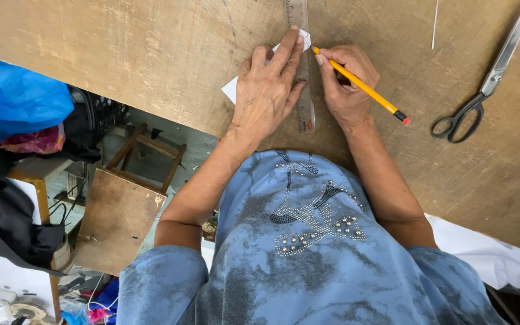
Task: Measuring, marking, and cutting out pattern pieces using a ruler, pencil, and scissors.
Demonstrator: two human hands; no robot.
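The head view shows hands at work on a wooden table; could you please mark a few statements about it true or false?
1. The right hand holds a yellow pencil. True.
2. The left hand lies flat on a clear ruler and a white piece. True.
3. The scissors lie under the left hand. False: they lie apart on the table, on the right hand's side.
4. The pencil's tip points away from the ruler. False: it points at the ruler's edge.
5. A wooden stool stands beside the table. True.
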